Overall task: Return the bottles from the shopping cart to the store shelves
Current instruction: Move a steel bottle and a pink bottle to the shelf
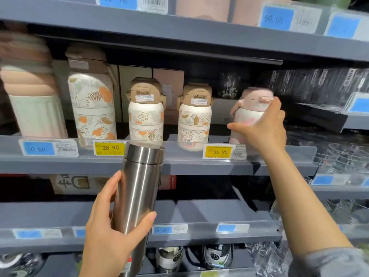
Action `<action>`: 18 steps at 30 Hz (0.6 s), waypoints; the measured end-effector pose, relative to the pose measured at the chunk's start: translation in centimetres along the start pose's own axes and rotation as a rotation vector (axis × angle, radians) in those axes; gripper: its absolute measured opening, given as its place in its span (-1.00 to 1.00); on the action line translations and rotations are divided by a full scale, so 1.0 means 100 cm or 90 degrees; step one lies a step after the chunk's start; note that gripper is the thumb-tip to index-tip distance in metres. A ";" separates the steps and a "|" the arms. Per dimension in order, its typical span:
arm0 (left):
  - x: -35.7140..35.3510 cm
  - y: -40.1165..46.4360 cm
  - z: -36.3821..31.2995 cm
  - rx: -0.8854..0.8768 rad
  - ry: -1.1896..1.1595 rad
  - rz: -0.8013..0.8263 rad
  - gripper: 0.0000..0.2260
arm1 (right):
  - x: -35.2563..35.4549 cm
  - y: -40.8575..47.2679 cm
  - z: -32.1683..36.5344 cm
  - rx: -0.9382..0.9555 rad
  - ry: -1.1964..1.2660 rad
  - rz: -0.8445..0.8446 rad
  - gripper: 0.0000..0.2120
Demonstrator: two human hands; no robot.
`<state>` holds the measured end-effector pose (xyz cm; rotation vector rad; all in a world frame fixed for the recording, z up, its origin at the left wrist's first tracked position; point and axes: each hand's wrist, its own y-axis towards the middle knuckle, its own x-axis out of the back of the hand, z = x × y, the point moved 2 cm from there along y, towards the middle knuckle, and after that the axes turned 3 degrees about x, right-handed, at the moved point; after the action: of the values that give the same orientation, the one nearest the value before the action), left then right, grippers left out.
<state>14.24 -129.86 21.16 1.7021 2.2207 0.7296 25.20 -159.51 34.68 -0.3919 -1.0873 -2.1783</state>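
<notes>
Head cam has us facing the grey metal store shelf [179, 162], left hand [111, 234] wrapped round a tall brushed-steel flask [137, 188] held upright out in front, below the shelf's edge. Our right hand [263, 128] is up on that shelf, fingers curled round a pink-lidded white bottle with pink flowers [249, 114], just right of two beige-lidded leaf-print bottles [194, 116].
</notes>
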 end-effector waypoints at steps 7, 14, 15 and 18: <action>0.016 0.000 0.003 0.004 0.033 -0.002 -0.18 | -0.005 -0.004 0.003 0.023 0.001 -0.042 0.08; 0.042 -0.006 0.015 0.020 0.022 -0.002 -0.15 | -0.004 -0.024 0.002 0.077 0.042 -0.118 0.04; 0.048 -0.007 0.017 0.021 0.025 -0.001 -0.13 | -0.003 -0.033 0.006 0.101 0.073 -0.149 -0.02; 0.069 -0.008 0.023 0.033 0.022 -0.016 -0.08 | -0.008 -0.075 0.031 0.163 0.165 -0.189 -0.24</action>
<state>12.70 -122.89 19.56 1.6946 2.2984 0.7073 20.64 -153.43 31.70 0.1735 -1.3182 -2.2229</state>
